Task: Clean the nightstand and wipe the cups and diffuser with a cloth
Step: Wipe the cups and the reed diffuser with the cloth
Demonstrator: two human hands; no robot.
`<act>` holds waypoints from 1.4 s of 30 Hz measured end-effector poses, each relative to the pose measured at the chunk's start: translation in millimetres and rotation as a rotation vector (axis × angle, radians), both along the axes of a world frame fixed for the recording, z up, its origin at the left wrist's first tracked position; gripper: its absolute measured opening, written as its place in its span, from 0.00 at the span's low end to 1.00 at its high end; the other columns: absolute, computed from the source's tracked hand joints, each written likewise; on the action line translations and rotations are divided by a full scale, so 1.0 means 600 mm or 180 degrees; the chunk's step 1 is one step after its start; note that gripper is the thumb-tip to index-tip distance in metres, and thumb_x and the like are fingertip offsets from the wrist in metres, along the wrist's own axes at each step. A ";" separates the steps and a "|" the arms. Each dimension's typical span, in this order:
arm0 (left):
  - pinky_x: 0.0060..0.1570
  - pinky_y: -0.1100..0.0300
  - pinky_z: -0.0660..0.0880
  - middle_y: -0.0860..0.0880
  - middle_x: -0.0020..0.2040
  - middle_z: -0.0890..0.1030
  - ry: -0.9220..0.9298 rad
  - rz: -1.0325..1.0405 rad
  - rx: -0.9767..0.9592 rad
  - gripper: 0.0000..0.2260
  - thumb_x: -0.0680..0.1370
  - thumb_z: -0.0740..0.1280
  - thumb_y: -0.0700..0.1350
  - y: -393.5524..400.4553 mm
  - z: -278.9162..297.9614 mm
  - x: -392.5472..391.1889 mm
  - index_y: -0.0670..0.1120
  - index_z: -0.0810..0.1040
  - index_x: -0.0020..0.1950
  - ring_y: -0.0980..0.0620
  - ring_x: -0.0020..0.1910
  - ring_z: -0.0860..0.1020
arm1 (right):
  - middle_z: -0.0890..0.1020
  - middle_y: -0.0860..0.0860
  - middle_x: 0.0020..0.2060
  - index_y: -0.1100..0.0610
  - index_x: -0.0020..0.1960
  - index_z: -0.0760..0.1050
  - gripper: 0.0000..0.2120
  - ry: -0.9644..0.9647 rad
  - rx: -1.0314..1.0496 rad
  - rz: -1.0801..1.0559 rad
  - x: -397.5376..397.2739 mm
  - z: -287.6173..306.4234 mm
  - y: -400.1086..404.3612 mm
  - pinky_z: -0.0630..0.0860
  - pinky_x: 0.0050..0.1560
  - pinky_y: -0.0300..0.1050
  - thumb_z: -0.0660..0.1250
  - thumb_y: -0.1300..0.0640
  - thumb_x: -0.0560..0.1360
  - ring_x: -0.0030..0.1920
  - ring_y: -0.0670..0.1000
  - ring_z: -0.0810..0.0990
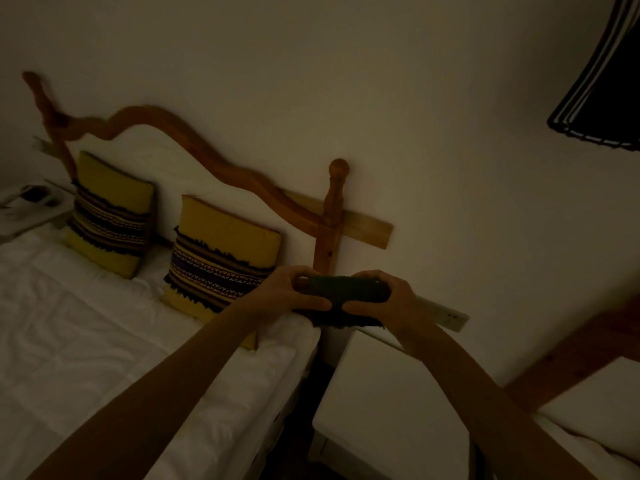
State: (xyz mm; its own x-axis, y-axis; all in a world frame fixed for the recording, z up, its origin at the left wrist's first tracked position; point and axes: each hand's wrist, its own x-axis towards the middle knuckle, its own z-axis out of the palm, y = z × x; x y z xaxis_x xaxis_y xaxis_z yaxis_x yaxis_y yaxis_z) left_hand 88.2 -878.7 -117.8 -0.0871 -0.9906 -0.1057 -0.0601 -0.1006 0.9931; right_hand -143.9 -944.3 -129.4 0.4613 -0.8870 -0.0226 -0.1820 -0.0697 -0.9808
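Both hands, left hand [297,293] and right hand [380,295], grip a dark cloth [346,299] above the white nightstand's [391,403] back edge; no writing readable.

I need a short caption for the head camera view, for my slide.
Both hands, left and right, hold a dark cloth above the white nightstand beside the bed.

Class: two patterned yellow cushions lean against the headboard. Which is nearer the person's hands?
The right-hand cushion, beside the left hand; the other cushion sits farther left.
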 end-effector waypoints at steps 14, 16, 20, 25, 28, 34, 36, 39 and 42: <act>0.46 0.56 0.82 0.41 0.55 0.81 0.1259 0.1133 0.0206 0.19 0.70 0.76 0.34 0.041 -0.065 0.069 0.40 0.75 0.58 0.44 0.53 0.83 | 0.84 0.57 0.58 0.57 0.67 0.77 0.26 -0.2220 0.2544 -0.0499 0.197 -0.063 0.075 0.79 0.59 0.54 0.74 0.53 0.70 0.62 0.59 0.81; 0.47 0.55 0.82 0.39 0.57 0.80 0.1233 0.1303 0.0323 0.18 0.70 0.75 0.34 0.048 -0.090 0.082 0.40 0.75 0.57 0.42 0.54 0.82 | 0.84 0.55 0.58 0.55 0.69 0.75 0.31 -0.1964 0.2504 -0.0654 0.224 -0.079 0.078 0.79 0.56 0.54 0.76 0.51 0.67 0.62 0.58 0.79; 0.37 0.64 0.79 0.43 0.50 0.80 0.0695 0.1651 0.0601 0.15 0.70 0.77 0.38 0.055 -0.149 0.100 0.43 0.75 0.53 0.49 0.45 0.83 | 0.80 0.55 0.64 0.51 0.72 0.71 0.31 -0.1463 0.2125 -0.0812 0.265 -0.126 0.069 0.80 0.59 0.59 0.74 0.51 0.70 0.63 0.58 0.79; 0.44 0.60 0.82 0.44 0.56 0.79 0.0406 0.1744 0.1147 0.20 0.72 0.77 0.47 0.053 -0.245 0.130 0.45 0.73 0.59 0.49 0.51 0.82 | 0.78 0.52 0.65 0.50 0.74 0.69 0.26 -0.0796 0.2164 -0.0861 0.311 -0.207 0.029 0.79 0.61 0.62 0.71 0.53 0.77 0.61 0.56 0.79; 0.47 0.57 0.81 0.46 0.55 0.81 0.0277 0.1702 0.1556 0.19 0.73 0.75 0.52 0.052 -0.304 0.161 0.48 0.75 0.59 0.50 0.52 0.82 | 0.77 0.51 0.65 0.47 0.74 0.67 0.26 -0.0446 0.2213 -0.0690 0.338 -0.265 -0.008 0.77 0.62 0.63 0.70 0.51 0.78 0.57 0.53 0.79; 0.55 0.52 0.79 0.46 0.56 0.80 -0.0435 0.2543 0.2408 0.13 0.77 0.69 0.52 0.062 -0.438 0.243 0.47 0.76 0.58 0.48 0.52 0.79 | 0.77 0.51 0.62 0.45 0.72 0.69 0.22 0.0204 0.2553 -0.0235 0.390 -0.394 -0.084 0.77 0.61 0.66 0.69 0.51 0.79 0.58 0.55 0.77; 0.55 0.55 0.74 0.45 0.59 0.80 -0.0946 0.2754 0.2588 0.14 0.77 0.68 0.50 0.072 -0.485 0.266 0.45 0.76 0.60 0.48 0.54 0.77 | 0.79 0.50 0.60 0.45 0.70 0.71 0.20 0.0422 0.2662 -0.0038 0.405 -0.444 -0.094 0.78 0.60 0.64 0.69 0.52 0.79 0.55 0.52 0.79; 0.54 0.56 0.70 0.42 0.60 0.79 -0.1551 0.2857 0.2699 0.18 0.76 0.70 0.47 0.081 -0.551 0.287 0.41 0.74 0.63 0.45 0.57 0.76 | 0.80 0.44 0.54 0.43 0.66 0.73 0.17 0.0714 0.2763 0.0147 0.420 -0.513 -0.090 0.79 0.59 0.59 0.70 0.51 0.78 0.53 0.48 0.80; 0.65 0.47 0.65 0.38 0.66 0.72 -0.2005 0.2771 0.2812 0.27 0.74 0.72 0.47 0.072 -0.615 0.309 0.41 0.68 0.70 0.38 0.67 0.69 | 0.80 0.41 0.52 0.40 0.62 0.73 0.14 0.0944 0.2796 0.0259 0.431 -0.575 -0.077 0.80 0.55 0.50 0.70 0.50 0.78 0.52 0.45 0.80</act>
State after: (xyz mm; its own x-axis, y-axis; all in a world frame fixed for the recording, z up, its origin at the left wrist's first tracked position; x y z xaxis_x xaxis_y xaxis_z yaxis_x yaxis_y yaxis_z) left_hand 273.7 -835.3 -486.9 0.8120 -0.2865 -0.5085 -0.0634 -0.9094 0.4111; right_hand 114.4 -990.5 -474.4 0.3893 -0.4609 -0.7975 -0.4610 0.6521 -0.6019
